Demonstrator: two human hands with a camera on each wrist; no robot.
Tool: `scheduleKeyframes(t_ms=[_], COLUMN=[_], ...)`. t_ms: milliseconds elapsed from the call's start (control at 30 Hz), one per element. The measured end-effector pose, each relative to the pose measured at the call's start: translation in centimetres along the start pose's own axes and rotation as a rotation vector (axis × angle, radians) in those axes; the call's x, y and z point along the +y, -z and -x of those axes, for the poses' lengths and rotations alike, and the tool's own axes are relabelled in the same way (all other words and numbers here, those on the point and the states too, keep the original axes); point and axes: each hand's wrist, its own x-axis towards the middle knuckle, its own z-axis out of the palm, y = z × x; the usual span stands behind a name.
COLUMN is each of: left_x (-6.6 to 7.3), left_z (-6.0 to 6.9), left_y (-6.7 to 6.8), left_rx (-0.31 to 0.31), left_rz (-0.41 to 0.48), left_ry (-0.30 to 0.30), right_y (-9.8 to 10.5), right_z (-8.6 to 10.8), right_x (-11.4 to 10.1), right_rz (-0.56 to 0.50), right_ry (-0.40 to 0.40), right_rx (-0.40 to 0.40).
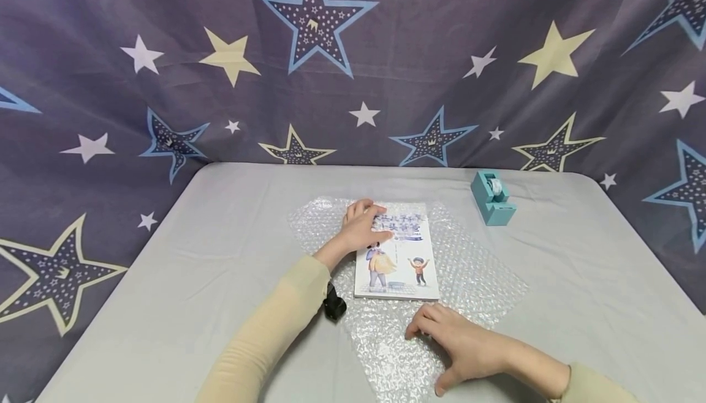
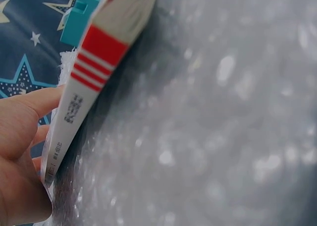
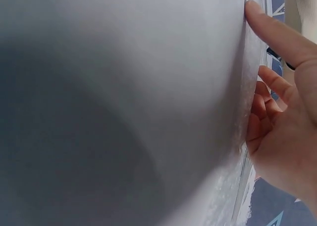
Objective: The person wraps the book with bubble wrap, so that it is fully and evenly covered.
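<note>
A white book [image 1: 405, 262] with drawn figures on its cover lies flat on a sheet of bubble wrap [image 1: 480, 274]. My left hand [image 1: 361, 228] rests on the book's upper left part, fingers spread over the cover and edge; the left wrist view shows the spine [image 2: 86, 82] with red stripes beside that hand [image 2: 22, 151]. Below the book's lower right corner, my right hand [image 1: 466, 342] touches the bubble wrap with fingers bent and thumb apart. In the right wrist view the fingers of this hand [image 3: 287, 107] lie at the wrap's surface, nothing gripped.
A teal tape dispenser [image 1: 491, 199] stands at the back right of the table [image 1: 573, 250]. A black object [image 1: 334, 304] shows beneath my left sleeve at the wrist. Behind the table hangs a dark cloth [image 1: 397, 84] with stars.
</note>
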Motion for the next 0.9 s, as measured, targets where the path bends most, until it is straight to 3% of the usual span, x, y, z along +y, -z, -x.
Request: scheduleKeyframes(t_ms=[267, 667, 900], left_x=[-0.1, 0.3, 0.4], left_z=[0.0, -0.1, -0.1], left_y=[0.0, 0.6, 0.7], left_rx=[-0.009, -0.072, -0.08], left_rz=[0.001, -0.015, -0.019], left_ry=[0.0, 0.006, 0.007], right_y=[0.0, 1.1, 2.6], right_z=[-0.1, -0.2, -0.6], right_x=[-0.2, -0.2, -0.2], right_rz=[-0.003, -0.079, -0.181], right_ry=[0.002, 0.029, -0.064], right_rx=[0.048, 0.055, -0.005])
